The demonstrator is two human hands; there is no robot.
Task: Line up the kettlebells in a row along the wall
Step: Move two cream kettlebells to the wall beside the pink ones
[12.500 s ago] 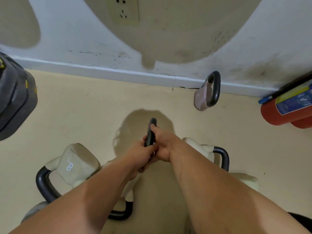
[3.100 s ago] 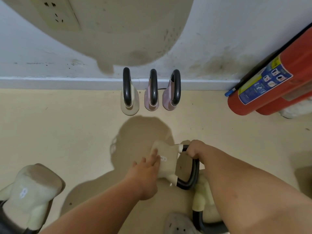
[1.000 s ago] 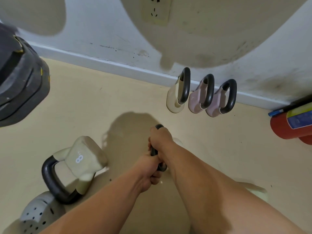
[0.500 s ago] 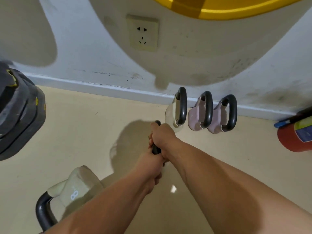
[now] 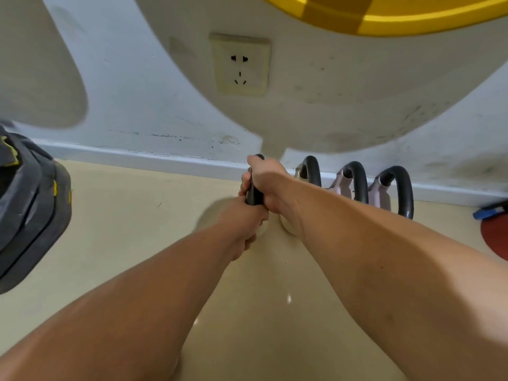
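Both hands grip the black handle (image 5: 253, 193) of one cream kettlebell close to the white baseboard (image 5: 137, 156). My right hand (image 5: 266, 182) holds the upper part of the handle, and my left hand (image 5: 246, 218) the lower part. The bell's body is mostly hidden under my hands; only a cream edge (image 5: 262, 229) shows, and whether it touches the floor I cannot tell. Just to its right, three kettlebells stand in a row at the wall: a cream one (image 5: 310, 171), then a pink one (image 5: 357, 185), then another pink one (image 5: 398, 191).
A dark grey weight or bag (image 5: 30, 210) bulges in at the left edge. A red fire extinguisher (image 5: 494, 235) lies at the right edge by the wall. A wall socket (image 5: 239, 66) sits above the row. The beige floor (image 5: 137, 215) stretches leftward along the baseboard.
My hands have carried the cream kettlebell forward to the wall, just left of the row of three. The kettlebell marked 8 on the floor has dropped out of view.
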